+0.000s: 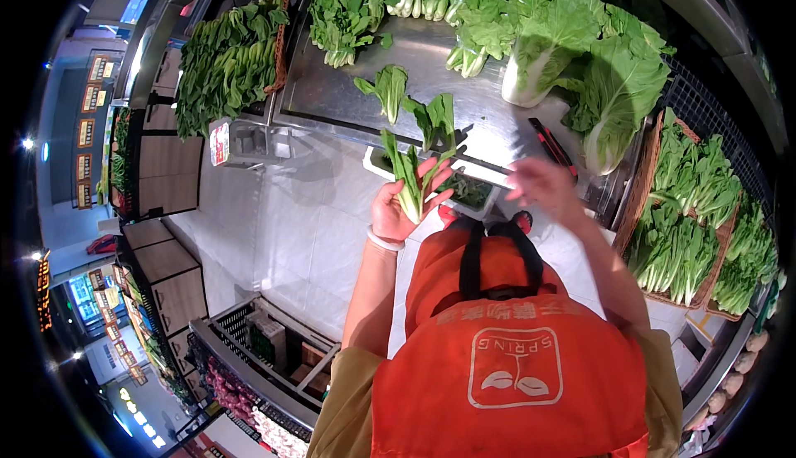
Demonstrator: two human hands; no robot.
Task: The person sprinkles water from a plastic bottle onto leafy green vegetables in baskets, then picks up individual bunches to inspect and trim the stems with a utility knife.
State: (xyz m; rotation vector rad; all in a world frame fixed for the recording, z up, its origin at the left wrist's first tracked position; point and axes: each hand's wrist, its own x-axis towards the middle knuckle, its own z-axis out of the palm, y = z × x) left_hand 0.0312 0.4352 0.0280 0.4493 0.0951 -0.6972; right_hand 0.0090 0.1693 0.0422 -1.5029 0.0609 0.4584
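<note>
A small leafy green (407,178) with a pale stalk lies across my left hand (398,206), palm up, the thumb at one side and the fingers spread. My right hand (541,187), blurred, hovers by the near edge of the steel counter (416,41), just left of and below a red and black utility knife (552,147). Whether its fingers hold anything is unclear. Two loose leafy greens lie on the counter beyond my left hand, one (390,91) farther back and one (433,121) at the edge. Large heads of Chinese cabbage (547,54) stand at the right.
Bundled greens (348,16) line the counter's back. Wicker baskets of greens flank it, left (281,41) and right (640,190). Below the edge is a white bin (491,205) with leaves inside. A metal-framed cart (230,340) stands at the lower left, and potatoes (732,384) lie at the lower right.
</note>
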